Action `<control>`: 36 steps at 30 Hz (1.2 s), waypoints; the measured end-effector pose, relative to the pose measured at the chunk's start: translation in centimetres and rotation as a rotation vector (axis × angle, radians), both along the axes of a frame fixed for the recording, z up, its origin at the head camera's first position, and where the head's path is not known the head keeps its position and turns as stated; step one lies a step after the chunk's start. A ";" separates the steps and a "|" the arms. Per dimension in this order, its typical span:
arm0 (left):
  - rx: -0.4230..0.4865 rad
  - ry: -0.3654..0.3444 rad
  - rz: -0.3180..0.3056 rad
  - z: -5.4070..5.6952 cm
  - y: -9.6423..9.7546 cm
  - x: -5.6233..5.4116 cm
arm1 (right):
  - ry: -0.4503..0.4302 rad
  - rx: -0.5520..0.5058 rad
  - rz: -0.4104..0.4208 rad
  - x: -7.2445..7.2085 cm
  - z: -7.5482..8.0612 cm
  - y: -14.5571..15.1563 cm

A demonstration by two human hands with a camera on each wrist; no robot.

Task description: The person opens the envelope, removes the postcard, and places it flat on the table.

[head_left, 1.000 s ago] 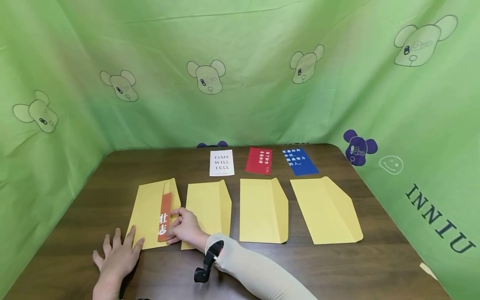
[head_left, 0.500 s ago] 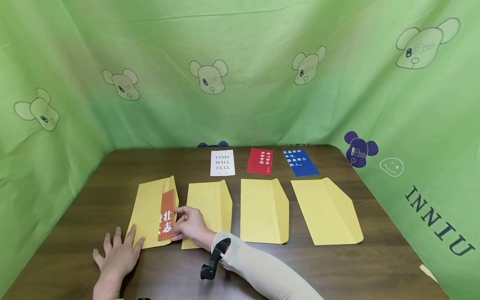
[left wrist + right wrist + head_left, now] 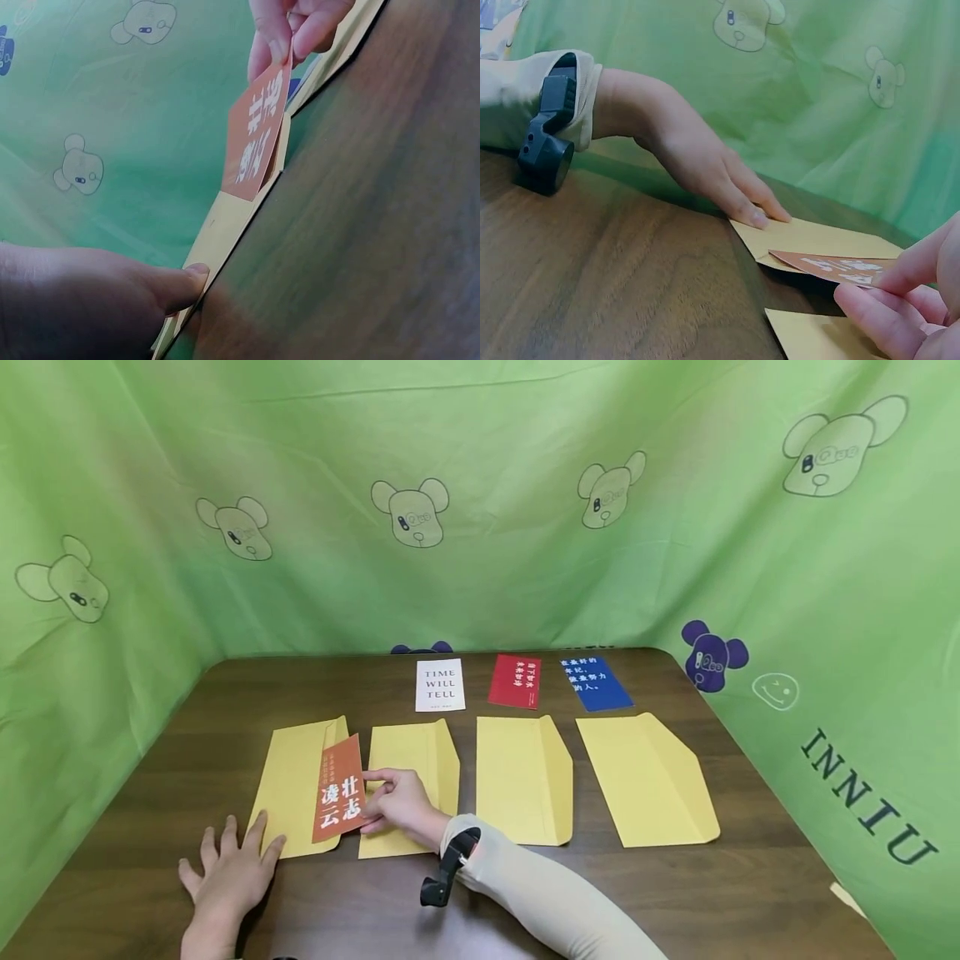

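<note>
My right hand (image 3: 401, 808) pinches the right edge of an orange card (image 3: 339, 789) with white characters. The card lies tilted over the flap side of the leftmost yellow envelope (image 3: 288, 777); I cannot tell whether its left edge is still inside the opening. With fingers spread, my left hand (image 3: 231, 870) rests on that envelope's lower left corner and the table. In the left wrist view the left thumb (image 3: 184, 283) presses the envelope while the right fingers (image 3: 274, 34) hold the card's upper end. The right wrist view shows the card (image 3: 840, 268) raised slightly above the envelope.
Three more yellow envelopes with open flaps lie in a row: the second (image 3: 401, 743), third (image 3: 510, 777) and fourth (image 3: 637, 777). Behind them are a white card (image 3: 440, 685), a red card (image 3: 514, 681) and a blue card (image 3: 597, 685). Green cloth (image 3: 480, 585) surrounds the table.
My right hand has moved right, drawing the orange card out of the leftmost envelope, so much more of its face shows. My left hand has stayed on the envelope.
</note>
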State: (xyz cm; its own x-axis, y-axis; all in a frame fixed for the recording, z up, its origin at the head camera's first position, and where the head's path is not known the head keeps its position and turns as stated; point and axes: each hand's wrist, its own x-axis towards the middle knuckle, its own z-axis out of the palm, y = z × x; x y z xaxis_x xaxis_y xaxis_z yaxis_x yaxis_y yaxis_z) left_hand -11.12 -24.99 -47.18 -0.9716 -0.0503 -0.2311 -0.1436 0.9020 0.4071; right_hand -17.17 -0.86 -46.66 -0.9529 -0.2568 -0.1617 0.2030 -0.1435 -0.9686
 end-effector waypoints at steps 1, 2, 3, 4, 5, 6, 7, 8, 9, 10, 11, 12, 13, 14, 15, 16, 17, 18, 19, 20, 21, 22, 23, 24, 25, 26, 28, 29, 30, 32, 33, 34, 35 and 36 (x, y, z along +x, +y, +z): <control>-0.001 0.002 0.000 0.0 0.0 0.0 | -0.002 0.001 0.002 0.0 0.0 0.1; 0.000 0.004 0.001 -0.1 -0.1 0.0 | -0.001 0.003 0.006 0.0 0.0 0.2; 0.002 0.008 0.002 -0.1 -0.1 0.0 | -0.001 0.004 0.009 0.0 0.1 0.4; 0.005 0.014 0.002 -0.2 -0.1 0.0 | 0.000 0.004 0.012 0.0 0.1 0.5; 0.005 0.019 0.001 -0.2 -0.1 0.0 | 0.002 0.003 0.015 -0.1 0.1 0.7; 0.003 0.022 0.002 -0.3 0.0 -0.1 | 0.001 0.002 0.016 -0.1 0.2 0.9; 0.001 0.024 0.002 -0.3 0.0 -0.1 | 0.003 0.003 0.019 -0.1 0.2 1.0; 0.003 0.027 0.003 -0.3 0.1 0.0 | 0.000 0.001 0.021 -0.1 0.2 1.2; 0.001 0.028 0.004 -0.3 0.1 0.0 | -0.003 -0.002 0.023 -0.1 0.3 1.3; -0.001 0.028 0.005 -0.3 0.1 0.0 | -0.003 -0.002 0.027 -0.1 0.3 1.5; -0.003 0.028 0.005 -0.4 0.1 0.0 | -0.006 -0.003 0.030 -0.1 0.2 1.6; -0.004 0.029 0.006 -0.4 0.1 0.0 | -0.009 -0.005 0.032 -0.1 0.2 1.8; -0.005 0.030 0.007 -0.3 0.1 0.0 | -0.012 -0.006 0.035 -0.1 0.2 1.9; -0.006 0.031 0.008 -0.3 0.2 0.0 | -0.012 -0.005 0.038 -0.1 0.2 2.0; -0.010 0.031 0.008 -0.3 0.2 0.0 | -0.005 -0.002 0.038 -0.1 0.3 2.1; -0.012 0.032 0.008 -0.3 0.2 0.1 | 0.002 0.002 0.040 -0.1 0.3 2.3; -0.013 0.032 0.008 -0.3 0.2 0.1 | 0.006 0.006 0.040 -0.1 0.4 2.4; -0.014 0.031 0.008 -0.3 0.3 0.1 | 0.013 0.012 0.041 -0.1 0.5 2.5; -0.014 0.029 0.008 -0.3 0.3 0.1 | 0.021 0.017 0.042 -0.1 0.6 2.7; -0.015 0.027 0.008 -0.3 0.4 0.1 | 0.028 0.026 0.043 0.0 0.6 2.9; -0.014 0.024 0.007 -0.3 0.4 0.1 | 0.032 0.031 0.046 0.0 0.7 3.0; -0.012 0.021 0.006 -0.3 0.4 0.1 | 0.036 0.036 0.048 0.0 0.8 3.2; -0.014 0.018 0.006 -0.3 0.4 0.1 | 0.036 0.042 0.051 0.0 0.9 3.4; -0.014 0.015 0.005 -0.3 0.4 0.1 | 0.039 0.049 0.054 0.1 0.9 3.5; -0.015 0.013 0.005 -0.3 0.4 0.1 | 0.040 0.055 0.056 0.1 1.0 3.7; -0.017 0.011 0.004 -0.3 0.5 0.1 | 0.042 0.060 0.060 0.1 1.0 3.8; -0.020 0.011 0.004 -0.3 0.5 0.0 | 0.046 0.064 0.065 0.1 1.0 4.0; -0.023 0.011 0.005 -0.3 0.5 0.0 | 0.046 0.065 0.069 0.0 1.0 4.1; -0.021 0.012 0.005 -0.3 0.4 0.0 | 0.048 0.064 0.072 0.0 1.0 4.1; -0.025 0.013 0.005 -0.3 0.4 0.0 | 0.051 0.064 0.077 0.0 1.0 4.2; -0.023 0.014 0.006 -0.3 0.3 0.0 | 0.053 0.064 0.079 -0.1 1.0 4.3; -0.020 0.014 0.005 -0.3 0.3 0.0 | 0.053 0.065 0.081 -0.1 0.9 4.3; -0.023 0.013 0.006 -0.3 0.4 0.0 | 0.053 0.066 0.083 -0.1 0.9 4.3; -0.024 0.013 0.005 -0.3 0.4 0.0 | 0.051 0.068 0.084 -0.1 0.9 4.4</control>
State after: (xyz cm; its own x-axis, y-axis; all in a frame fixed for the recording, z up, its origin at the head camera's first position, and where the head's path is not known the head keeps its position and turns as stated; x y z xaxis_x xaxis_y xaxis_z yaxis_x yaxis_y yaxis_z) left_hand -11.11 -24.59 -47.49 -0.9742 -0.0603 -0.2175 -0.1427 0.9110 0.3868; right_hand -17.29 3.53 -45.76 -0.9357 -0.3266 -0.1333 0.1619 -0.0620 -0.9849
